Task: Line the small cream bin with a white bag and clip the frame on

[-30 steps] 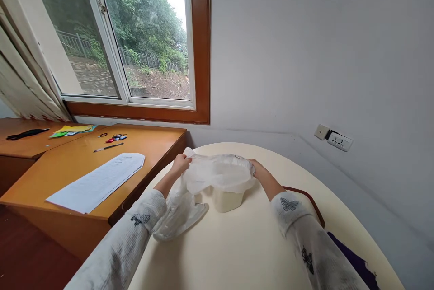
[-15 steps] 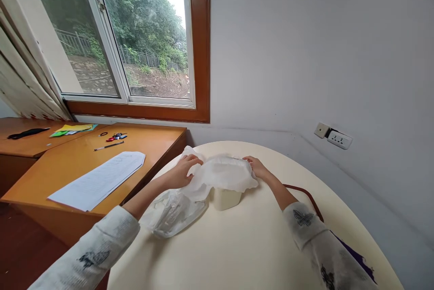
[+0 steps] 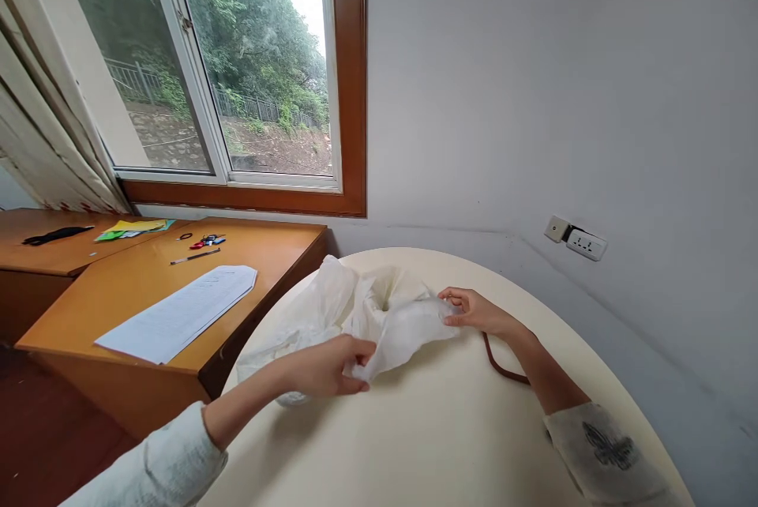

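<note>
A thin white plastic bag (image 3: 408,333) lies spread on the round cream table, draped around a small pale container that it now covers almost wholly. A hollow shows in the bag's middle. My left hand (image 3: 337,365) pinches the bag's near edge between thumb and fingers. At the bag's right edge, my right hand (image 3: 477,313) has its fingers bent, with the film between thumb and fingertips. More crumpled, see-through plastic (image 3: 278,345) lies to the left, partly behind my left forearm.
The round table (image 3: 438,436) stands by the wall. A brown looped strap (image 3: 500,369) lies under my right forearm. On the wooden desk (image 3: 266,246) at left are paper sheets (image 3: 183,309), a pen (image 3: 195,256) and keys (image 3: 207,241). A wall socket (image 3: 586,243) is at right.
My left hand has come toward me and right, drawing the bag's near edge down over the pale container's front. My right hand has shifted slightly right and nearer. The bag's middle has opened into a hollow.
</note>
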A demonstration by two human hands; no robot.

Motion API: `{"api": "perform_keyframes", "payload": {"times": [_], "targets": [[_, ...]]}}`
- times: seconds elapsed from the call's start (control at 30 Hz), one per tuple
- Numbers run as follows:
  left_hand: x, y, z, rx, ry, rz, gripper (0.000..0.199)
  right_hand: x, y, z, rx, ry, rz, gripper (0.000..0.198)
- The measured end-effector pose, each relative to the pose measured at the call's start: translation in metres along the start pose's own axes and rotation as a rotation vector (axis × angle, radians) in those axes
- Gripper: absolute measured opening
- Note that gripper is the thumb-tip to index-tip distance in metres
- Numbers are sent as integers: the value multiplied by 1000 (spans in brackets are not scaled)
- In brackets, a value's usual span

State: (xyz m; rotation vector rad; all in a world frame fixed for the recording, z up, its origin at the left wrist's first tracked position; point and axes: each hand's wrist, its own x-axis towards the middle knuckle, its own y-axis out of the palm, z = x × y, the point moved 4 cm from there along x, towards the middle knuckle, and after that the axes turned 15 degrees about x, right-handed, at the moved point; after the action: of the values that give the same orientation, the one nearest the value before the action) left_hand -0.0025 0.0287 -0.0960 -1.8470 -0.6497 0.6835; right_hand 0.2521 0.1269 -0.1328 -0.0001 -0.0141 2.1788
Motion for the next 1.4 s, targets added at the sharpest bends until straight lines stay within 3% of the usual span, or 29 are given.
{"api": "perform_keyframes", "payload": {"times": [0.2, 0.33, 0.47, 0.63, 0.77, 0.9, 1.03, 1.13, 1.27, 1.4], "targets": [[1, 39, -15, 143, 226, 133, 7, -32, 4, -13, -275, 108, 83, 16], [14, 64, -7, 272, 138, 149, 16, -39, 9, -38, -435, 135, 37, 8], [36, 83, 6, 293, 24, 124, 14, -27, 19, -66, -628, 104, -11, 13], [55, 92, 12, 312, -74, 87, 15, -9, 34, -84, -735, 87, -52, 15], [40, 75, -6, 306, -42, 73, 15, -10, 40, -76, -750, 66, -42, 15], [14, 29, -21, 157, -37, -31, 20, -20, 36, -52, -666, -18, -114, 16], [14, -30, 3, 25, -273, -421, 23, -25, 37, -28, -520, -106, -339, 28], [30, -60, 40, -157, -474, -722, 18, -24, 55, -20, -491, -108, -348, 35], [68, -64, 78, -261, -536, -618, 25, -20, 86, -17, -581, -168, -339, 25], [90, -51, 94, -284, -606, -494, 32, -11, 100, -12, -624, -240, -425, 26]]}}
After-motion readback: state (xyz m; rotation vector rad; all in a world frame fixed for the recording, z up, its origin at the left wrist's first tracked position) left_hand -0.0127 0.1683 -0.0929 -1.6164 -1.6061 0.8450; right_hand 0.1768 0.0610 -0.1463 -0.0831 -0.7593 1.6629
